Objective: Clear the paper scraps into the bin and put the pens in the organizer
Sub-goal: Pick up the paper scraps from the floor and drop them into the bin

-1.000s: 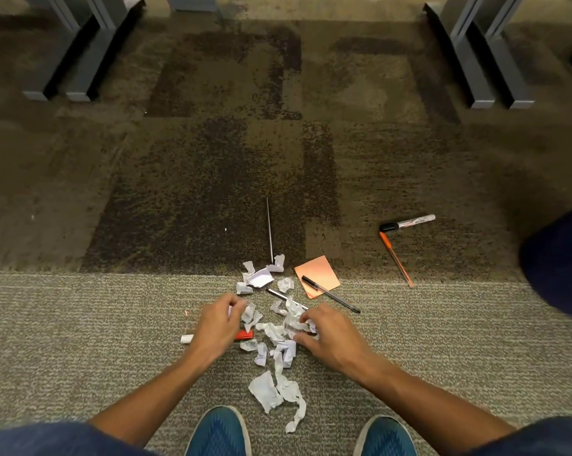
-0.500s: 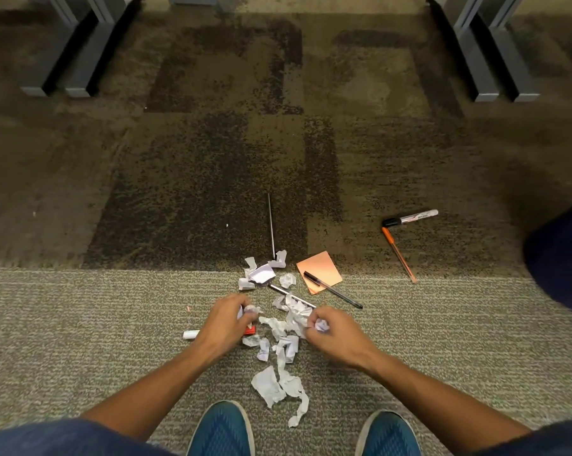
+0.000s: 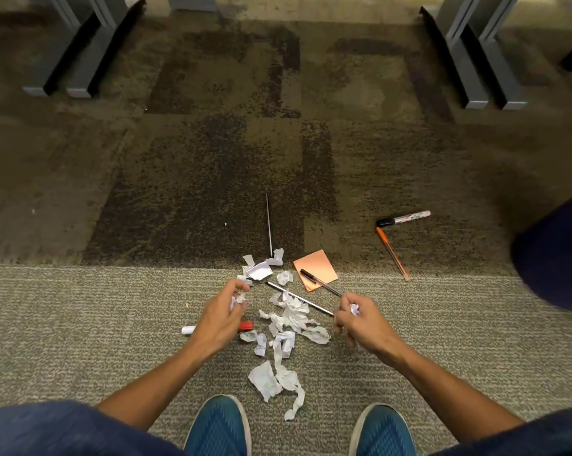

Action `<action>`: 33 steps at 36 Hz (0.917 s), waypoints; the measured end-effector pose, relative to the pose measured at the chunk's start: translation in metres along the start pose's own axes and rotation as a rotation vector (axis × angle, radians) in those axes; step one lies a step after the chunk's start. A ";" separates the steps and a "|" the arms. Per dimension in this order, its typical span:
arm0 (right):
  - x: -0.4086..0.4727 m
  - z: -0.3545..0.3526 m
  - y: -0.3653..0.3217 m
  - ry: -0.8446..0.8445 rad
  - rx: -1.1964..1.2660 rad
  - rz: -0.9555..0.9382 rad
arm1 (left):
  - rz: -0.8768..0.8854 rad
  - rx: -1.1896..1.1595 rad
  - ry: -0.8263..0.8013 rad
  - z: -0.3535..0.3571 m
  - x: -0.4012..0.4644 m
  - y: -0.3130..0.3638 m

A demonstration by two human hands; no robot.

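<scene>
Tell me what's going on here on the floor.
A person crouches over a pile of paper scraps on the carpet, gathering them. The left hand and the right hand each hold a small scrap. Several pens still lie around, including an orange pen and a marker. No bin or organizer is in view.

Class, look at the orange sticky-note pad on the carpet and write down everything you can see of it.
The orange sticky-note pad is a small square block of what looks like paper, plain on top with no visible writing. It lies flat on the carpet, turned like a diamond, straddling the line where the dark carpet meets the lighter striped part. A black pen lies across its near corner, cap end on the pad. White paper scraps sit just to its left, apart from it. Neither hand touches it.
</scene>
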State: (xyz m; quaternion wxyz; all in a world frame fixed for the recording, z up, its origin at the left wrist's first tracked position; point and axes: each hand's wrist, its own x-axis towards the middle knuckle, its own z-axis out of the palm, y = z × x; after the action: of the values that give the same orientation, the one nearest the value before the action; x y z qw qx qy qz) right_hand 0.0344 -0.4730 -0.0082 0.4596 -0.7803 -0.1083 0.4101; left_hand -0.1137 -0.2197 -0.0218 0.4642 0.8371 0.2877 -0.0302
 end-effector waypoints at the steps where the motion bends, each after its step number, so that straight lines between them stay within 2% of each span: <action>1: 0.000 -0.001 0.001 -0.009 -0.024 -0.005 | 0.025 0.030 -0.011 0.001 0.000 0.000; 6: -0.002 0.006 0.000 -0.050 -0.246 -0.103 | 0.114 0.199 -0.070 0.006 0.005 0.001; 11: 0.004 0.014 0.005 -0.092 -0.507 -0.196 | 0.137 0.255 -0.160 0.014 0.007 0.003; 17: 0.005 0.022 0.016 -0.124 -0.689 -0.197 | 0.152 0.311 -0.254 0.031 0.007 0.008; 23: 0.009 0.033 0.027 -0.107 -0.770 -0.184 | 0.184 0.368 -0.295 0.035 0.009 0.004; 26: 0.011 0.032 0.030 -0.085 -0.773 -0.209 | 0.200 0.352 -0.259 0.031 0.008 0.002; 33: 0.010 0.017 0.018 -0.115 -0.532 -0.132 | 0.161 0.207 -0.155 0.018 0.003 0.001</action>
State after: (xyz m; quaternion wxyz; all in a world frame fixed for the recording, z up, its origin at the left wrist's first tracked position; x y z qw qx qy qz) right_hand 0.0240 -0.4670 -0.0321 0.2572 -0.8402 -0.2887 0.3802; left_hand -0.1064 -0.2329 -0.0324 0.3971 0.8961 0.1781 -0.0869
